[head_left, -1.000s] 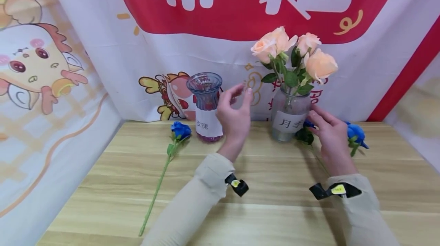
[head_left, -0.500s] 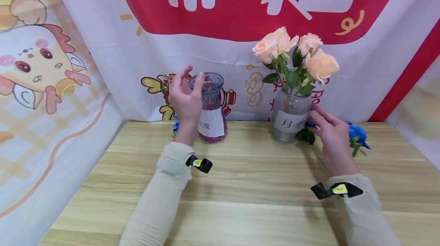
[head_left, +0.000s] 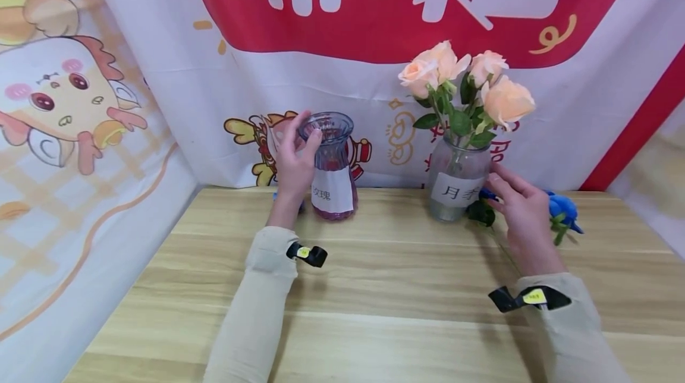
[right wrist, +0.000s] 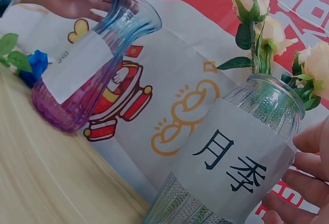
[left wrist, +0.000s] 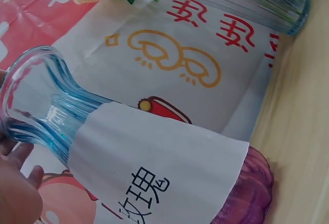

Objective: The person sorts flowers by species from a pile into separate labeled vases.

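Observation:
In the head view, a glass vase [head_left: 333, 160], blue at the neck and purple at the base, stands upright on the table with a white paper label. My left hand [head_left: 295, 163] grips its flared top from the left, thumb at the front of the rim and fingers round the far side. Further right is a clear ribbed glass jar [head_left: 446, 207], also labelled, holding several peach roses [head_left: 505, 100]. My right hand [head_left: 521, 216] rests against the jar's right side, its fingertips at the glass. The right wrist view shows these fingers [right wrist: 303, 185] extended beside the label.
A blue rose [right wrist: 37, 64] lies left of the vase, mostly behind my left arm in the head view. Other blue roses [head_left: 564, 210] lie right of the jar, partly hidden by my right hand. A printed cloth [head_left: 374, 88] hangs behind the wooden table [head_left: 385, 288].
My left hand has moved left from between the vase and jar, round to the vase's left side, and closed in on its rim. My right hand has stayed at the jar.

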The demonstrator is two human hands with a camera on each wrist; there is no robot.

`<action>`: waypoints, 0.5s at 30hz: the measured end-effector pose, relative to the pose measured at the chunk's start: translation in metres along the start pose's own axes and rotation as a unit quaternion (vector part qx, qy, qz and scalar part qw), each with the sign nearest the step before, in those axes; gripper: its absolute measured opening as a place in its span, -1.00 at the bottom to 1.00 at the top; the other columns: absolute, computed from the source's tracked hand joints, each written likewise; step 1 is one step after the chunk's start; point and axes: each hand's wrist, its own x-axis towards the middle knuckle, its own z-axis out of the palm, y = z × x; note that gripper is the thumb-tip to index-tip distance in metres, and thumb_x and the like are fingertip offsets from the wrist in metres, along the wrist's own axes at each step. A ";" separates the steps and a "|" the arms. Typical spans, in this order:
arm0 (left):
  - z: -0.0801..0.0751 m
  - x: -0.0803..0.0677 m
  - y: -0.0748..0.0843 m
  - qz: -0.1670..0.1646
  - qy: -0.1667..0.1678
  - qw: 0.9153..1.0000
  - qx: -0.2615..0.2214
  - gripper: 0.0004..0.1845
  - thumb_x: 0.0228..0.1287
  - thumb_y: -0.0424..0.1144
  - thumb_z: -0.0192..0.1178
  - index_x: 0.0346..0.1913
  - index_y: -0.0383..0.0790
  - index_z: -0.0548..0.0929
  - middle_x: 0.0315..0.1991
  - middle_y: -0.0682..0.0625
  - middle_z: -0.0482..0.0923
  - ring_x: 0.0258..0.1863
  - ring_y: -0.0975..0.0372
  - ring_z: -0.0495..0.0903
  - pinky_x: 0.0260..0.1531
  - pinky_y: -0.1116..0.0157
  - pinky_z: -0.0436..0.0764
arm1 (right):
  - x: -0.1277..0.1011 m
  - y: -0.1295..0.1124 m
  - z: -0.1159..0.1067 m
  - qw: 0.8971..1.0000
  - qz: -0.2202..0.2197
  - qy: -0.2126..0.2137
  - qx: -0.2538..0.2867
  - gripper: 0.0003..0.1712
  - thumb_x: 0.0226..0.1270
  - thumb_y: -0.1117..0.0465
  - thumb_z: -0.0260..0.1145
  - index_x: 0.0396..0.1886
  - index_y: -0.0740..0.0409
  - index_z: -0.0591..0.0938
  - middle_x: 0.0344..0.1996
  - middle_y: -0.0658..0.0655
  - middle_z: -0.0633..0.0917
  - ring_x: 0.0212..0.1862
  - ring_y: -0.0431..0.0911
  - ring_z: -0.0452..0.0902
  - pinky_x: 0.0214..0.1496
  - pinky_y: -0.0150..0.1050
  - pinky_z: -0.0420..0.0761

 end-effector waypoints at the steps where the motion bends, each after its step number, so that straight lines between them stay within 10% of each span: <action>1: -0.001 0.000 0.000 0.002 -0.001 1.000 -0.002 -0.43 0.59 -0.01 0.19 0.55 -0.04 0.45 0.53 0.10 0.44 0.52 0.22 0.39 0.60 0.08 0.33 | 0.000 0.000 0.000 1.000 -0.001 -0.001 0.001 -0.28 0.44 -0.18 0.40 0.55 -0.28 0.47 0.63 -0.16 0.38 0.59 -0.11 0.35 0.74 0.07 0.22; 11: 0.000 -0.003 0.009 -0.020 -0.016 0.999 -0.028 -0.42 0.63 -0.18 0.13 0.60 -0.17 0.35 0.59 -0.07 0.35 0.58 -0.01 0.31 0.65 -0.05 0.22 | -0.005 -0.005 -0.002 1.000 -0.018 0.012 -0.017 -0.26 0.42 -0.20 0.41 0.55 -0.20 0.50 0.60 -0.12 0.44 0.43 -0.20 0.48 0.65 -0.13 0.41; 15: 0.001 -0.005 0.012 -0.022 -0.016 0.999 -0.029 -0.42 0.62 -0.19 0.12 0.60 -0.20 0.35 0.59 -0.11 0.34 0.57 -0.07 0.30 0.64 -0.13 0.20 | -0.013 -0.013 -0.008 0.999 -0.048 0.024 -0.007 -0.26 0.41 -0.18 0.43 0.53 -0.16 0.52 0.58 -0.11 0.46 0.32 -0.26 0.56 0.26 -0.45 0.67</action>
